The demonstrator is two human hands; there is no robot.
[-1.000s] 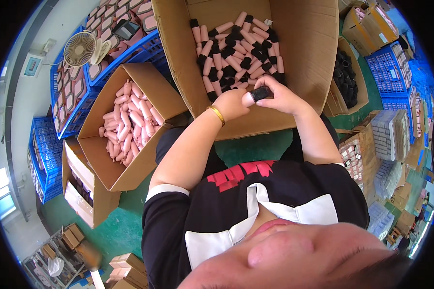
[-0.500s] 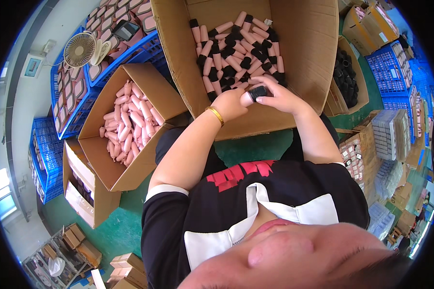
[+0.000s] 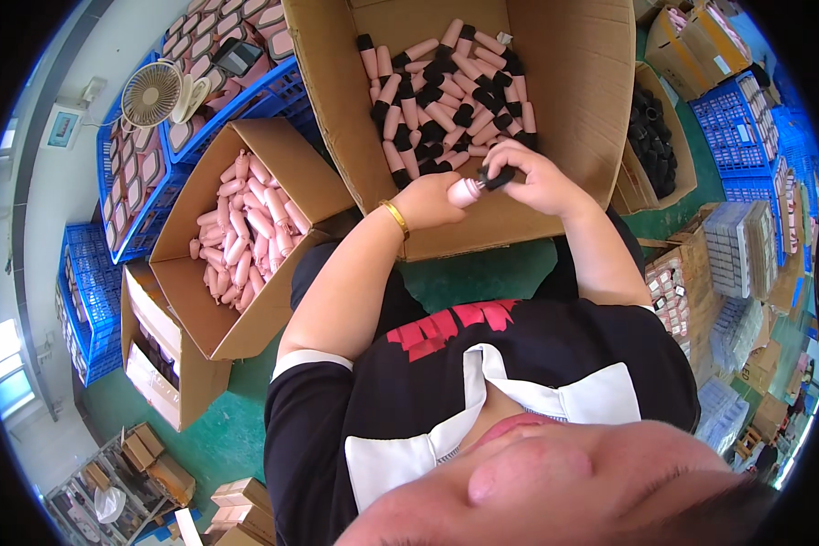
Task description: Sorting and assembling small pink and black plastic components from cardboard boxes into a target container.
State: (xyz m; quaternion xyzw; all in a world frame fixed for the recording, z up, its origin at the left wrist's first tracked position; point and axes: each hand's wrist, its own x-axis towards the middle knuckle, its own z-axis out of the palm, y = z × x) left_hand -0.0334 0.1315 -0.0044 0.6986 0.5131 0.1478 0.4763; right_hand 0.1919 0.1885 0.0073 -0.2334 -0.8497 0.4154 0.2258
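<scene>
My left hand is wrapped round a pink cylindrical piece, its end turned toward my right hand. A black cap-like part is gripped between the fingers of my right hand, right beside that pink end. A small thin bit shows between the two parts; whether they are joined there I cannot tell. Both hands are over the near edge of a large cardboard box. Inside it lie many pink cylinders with black ends, heaped loosely.
At the left, an open carton holds plain pink pieces. Black parts fill a carton on the right. Blue crates and a small fan stand at the far left. More crates are stacked at the right.
The black part was round the end of the pink piece; now that pink end is exposed. My right hand has turned with the black part, and both hands have shifted slightly.
</scene>
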